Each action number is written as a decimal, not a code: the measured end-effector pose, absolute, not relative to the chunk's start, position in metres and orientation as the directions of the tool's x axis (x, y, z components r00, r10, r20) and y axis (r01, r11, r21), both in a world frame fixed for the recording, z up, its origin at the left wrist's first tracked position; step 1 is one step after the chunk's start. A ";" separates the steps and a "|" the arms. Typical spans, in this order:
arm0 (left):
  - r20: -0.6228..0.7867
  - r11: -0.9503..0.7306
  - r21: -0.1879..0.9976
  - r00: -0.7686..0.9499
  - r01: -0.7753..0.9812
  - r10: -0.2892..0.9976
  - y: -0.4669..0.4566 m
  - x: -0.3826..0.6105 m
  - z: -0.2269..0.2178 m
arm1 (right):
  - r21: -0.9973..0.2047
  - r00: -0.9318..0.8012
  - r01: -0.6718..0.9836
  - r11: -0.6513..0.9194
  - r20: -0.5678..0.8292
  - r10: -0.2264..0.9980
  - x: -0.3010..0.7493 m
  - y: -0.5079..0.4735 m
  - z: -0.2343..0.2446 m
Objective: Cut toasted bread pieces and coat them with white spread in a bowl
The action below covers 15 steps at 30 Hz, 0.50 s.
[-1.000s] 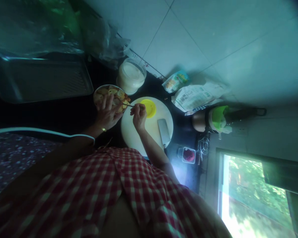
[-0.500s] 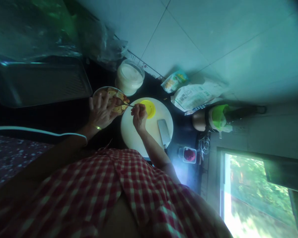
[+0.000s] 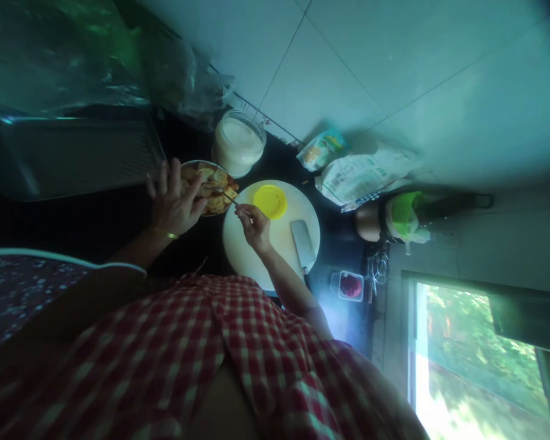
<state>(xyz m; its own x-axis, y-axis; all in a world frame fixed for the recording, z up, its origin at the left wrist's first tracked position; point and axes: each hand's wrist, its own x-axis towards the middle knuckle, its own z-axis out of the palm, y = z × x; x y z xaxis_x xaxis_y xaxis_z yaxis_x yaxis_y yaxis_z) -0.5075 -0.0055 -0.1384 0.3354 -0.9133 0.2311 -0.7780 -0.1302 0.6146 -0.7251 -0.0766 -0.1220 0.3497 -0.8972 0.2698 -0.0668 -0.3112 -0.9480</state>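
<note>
My left hand (image 3: 176, 201) is at the left side of a round bowl of yellowish-brown food pieces (image 3: 206, 174), its fingers spread and its thumb side reaching over the rim. Whether it touches the food, I cannot tell. My right hand (image 3: 255, 227) is closed around the handle of a thin metal spoon (image 3: 230, 199), whose far end lies among the food pieces. Below that hand is a round white cutting board (image 3: 242, 250). On the board are a yellow round lid (image 3: 270, 202) and a cleaver (image 3: 303, 241).
A jar of white contents (image 3: 239, 143) stands behind the bowl, near the tiled wall. At left is a dark tray (image 3: 77, 156). Packets (image 3: 360, 177) lean at the wall, and a small tub with dark red contents (image 3: 350, 286) sits to the right of the board.
My left hand has shifted left, partly off the bowl, with its fingers wider apart. My right hand has moved slightly left and down, and the spoon's handle slants more steeply.
</note>
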 end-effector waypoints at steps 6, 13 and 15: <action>0.187 -0.099 0.613 0.266 -0.784 -0.946 -0.003 -0.526 -0.140 | -0.985 0.222 -0.033 -0.171 0.160 -0.962 -0.721 -0.063 -0.140; 0.194 -0.066 0.637 0.243 -0.768 -0.950 -0.022 -0.536 -0.146 | -0.998 0.181 0.037 -0.058 0.063 -0.981 -0.716 -0.053 -0.146; 0.199 -0.076 0.639 0.260 -0.766 -0.945 -0.024 -0.531 -0.149 | -0.998 0.158 0.052 -0.043 0.050 -0.986 -0.717 -0.051 -0.145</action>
